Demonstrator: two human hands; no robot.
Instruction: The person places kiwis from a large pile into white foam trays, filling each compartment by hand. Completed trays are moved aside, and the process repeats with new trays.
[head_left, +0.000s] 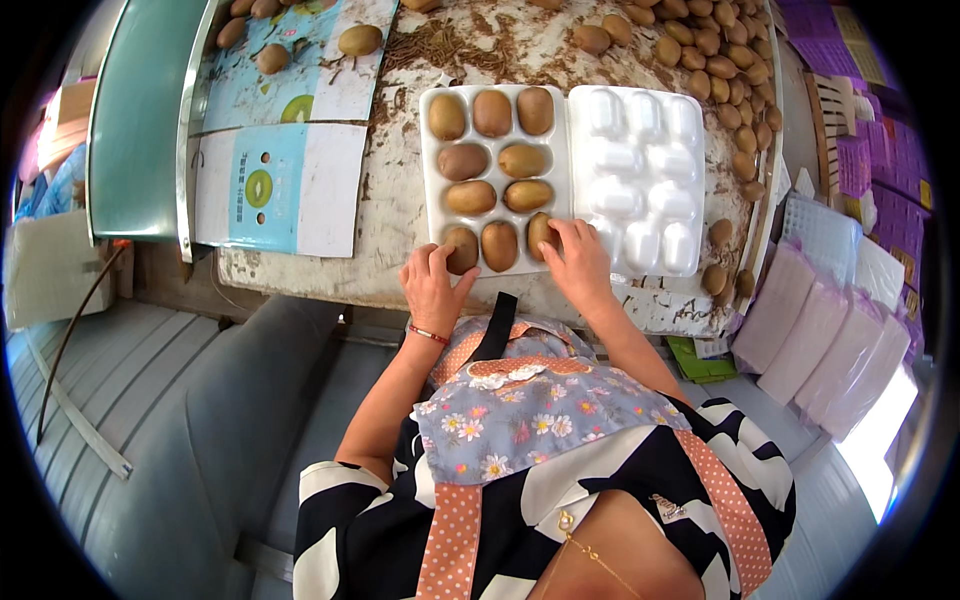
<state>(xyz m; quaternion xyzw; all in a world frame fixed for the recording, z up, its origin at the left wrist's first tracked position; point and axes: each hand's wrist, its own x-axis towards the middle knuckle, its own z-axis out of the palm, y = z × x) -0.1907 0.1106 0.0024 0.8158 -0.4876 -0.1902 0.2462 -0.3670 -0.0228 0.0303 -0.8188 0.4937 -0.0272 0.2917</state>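
A white plastic clamshell tray lies open before me, with brown kiwifruit in the hollows of its left half. My left hand has its fingers and thumb around the kiwifruit in the near left corner of that half. At the near right corner, the fingertips and thumb of my right hand are on another kiwifruit, partly covering it. Between them sits a third kiwifruit, touched by neither hand. The moulded right half of the tray holds no fruit.
Loose kiwifruit crowd the table's far right, with several trailing down its right edge. Flattened printed cardboard lies at left, beside a green metal-edged panel. Wrapped packs and purple boxes stand at right. Brown debris litters the worn tabletop.
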